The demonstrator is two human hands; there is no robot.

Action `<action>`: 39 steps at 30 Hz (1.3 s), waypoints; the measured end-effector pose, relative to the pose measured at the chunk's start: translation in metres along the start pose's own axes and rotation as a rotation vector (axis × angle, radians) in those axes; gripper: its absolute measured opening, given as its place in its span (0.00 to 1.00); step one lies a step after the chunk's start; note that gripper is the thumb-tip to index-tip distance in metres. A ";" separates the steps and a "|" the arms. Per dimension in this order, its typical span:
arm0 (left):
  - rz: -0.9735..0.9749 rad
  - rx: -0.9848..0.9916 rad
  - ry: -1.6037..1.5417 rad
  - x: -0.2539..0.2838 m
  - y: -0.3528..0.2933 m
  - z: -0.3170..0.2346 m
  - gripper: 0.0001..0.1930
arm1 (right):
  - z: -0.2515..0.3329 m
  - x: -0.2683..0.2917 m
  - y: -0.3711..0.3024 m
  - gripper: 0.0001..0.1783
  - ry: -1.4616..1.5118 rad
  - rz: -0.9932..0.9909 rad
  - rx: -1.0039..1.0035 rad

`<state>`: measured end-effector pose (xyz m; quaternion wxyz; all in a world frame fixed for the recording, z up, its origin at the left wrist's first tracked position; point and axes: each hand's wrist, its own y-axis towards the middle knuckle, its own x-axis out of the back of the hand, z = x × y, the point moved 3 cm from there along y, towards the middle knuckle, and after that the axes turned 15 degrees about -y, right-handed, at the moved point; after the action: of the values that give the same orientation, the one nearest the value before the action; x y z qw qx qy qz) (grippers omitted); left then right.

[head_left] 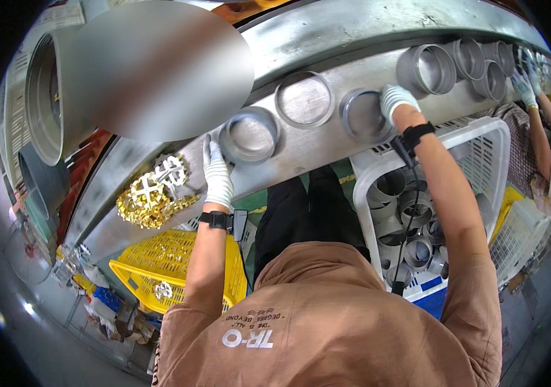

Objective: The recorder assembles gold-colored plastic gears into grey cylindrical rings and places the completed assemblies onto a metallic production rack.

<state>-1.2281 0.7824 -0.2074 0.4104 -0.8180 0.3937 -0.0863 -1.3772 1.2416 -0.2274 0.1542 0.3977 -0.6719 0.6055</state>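
Left to right: our left hand [217,173] lies just left of the left grey ring [248,116], fingers straight and close together; contact unclear. The thin ring [306,124] sits between our hands, apart from both. Our right hand [397,101] curls at the right edge of the right grey ring [349,115]; we cannot tell its pinch. All three lie on the surface [301,147], round, no long axis.

Upside-down lettering [247,338] on brown shirt [353,322]

We stand in a factory workshop: metal rings [408,69] line our tabletop [307,155], and crates [486,155] hold parts [419,254].
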 end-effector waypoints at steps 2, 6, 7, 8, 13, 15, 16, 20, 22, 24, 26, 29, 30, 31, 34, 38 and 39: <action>0.009 0.051 0.033 0.009 0.012 0.013 0.34 | -0.033 0.010 0.002 0.13 0.024 0.020 -0.107; 0.134 -0.169 0.419 -0.054 -0.021 0.019 0.41 | -0.093 0.016 -0.019 0.28 0.198 0.021 -0.423; 0.132 -0.263 0.548 -0.068 -0.022 0.022 0.41 | -0.094 0.024 -0.027 0.32 0.331 0.148 -0.471; 0.217 -0.254 0.480 -0.081 -0.018 0.030 0.44 | -0.106 0.015 -0.035 0.32 0.456 0.128 -0.469; 0.354 -0.211 0.514 -0.173 -0.039 0.060 0.45 | -0.157 0.009 -0.127 0.23 0.739 -0.278 -0.510; 0.340 -0.209 0.528 -0.203 -0.038 0.071 0.44 | -0.174 -0.003 -0.180 0.17 0.869 -0.470 -0.608; 0.422 -0.154 0.362 -0.219 -0.035 0.075 0.44 | -0.174 -0.012 -0.202 0.15 1.128 -0.497 -0.665; 0.501 -0.125 0.523 -0.263 0.015 0.137 0.42 | -0.194 -0.132 -0.272 0.23 0.876 -0.372 -0.706; 0.626 -0.170 0.621 -0.318 -0.002 0.151 0.40 | -0.178 -0.189 -0.301 0.39 0.969 -0.182 -0.766; 0.775 -0.171 0.719 -0.349 -0.017 0.154 0.34 | -0.149 -0.230 -0.315 0.46 1.178 -0.010 -0.797; 0.676 -0.026 0.581 -0.367 -0.044 0.145 0.30 | -0.130 -0.237 -0.317 0.46 1.044 0.049 -0.782; 0.944 -0.978 1.163 -0.384 -0.160 0.112 0.22 | -0.110 -0.259 -0.323 0.40 1.082 -0.017 -0.791; 0.915 -0.464 0.993 -0.374 -0.178 0.122 0.19 | -0.108 -0.262 -0.324 0.38 1.034 -0.056 -0.821; 1.230 -0.543 1.233 -0.354 -0.191 0.147 0.17 | -0.108 -0.268 -0.326 0.37 0.981 -0.093 -0.856; 1.632 -0.365 1.452 -0.345 -0.250 0.236 0.21 | -0.109 -0.301 -0.346 0.33 1.057 -0.240 -1.167; 1.759 -0.121 2.208 -0.350 -0.272 0.330 0.31 | -0.112 -0.324 -0.350 0.41 1.359 0.324 -1.068; 1.787 -0.077 2.352 -0.352 -0.270 0.355 0.32 | -0.108 -0.332 -0.345 0.45 1.338 0.311 -0.997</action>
<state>-1.1460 1.3436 -0.1741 -0.2430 0.2184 0.8568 -0.3990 -0.9474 1.4752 -0.1941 0.5913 -0.2557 -0.6745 0.3606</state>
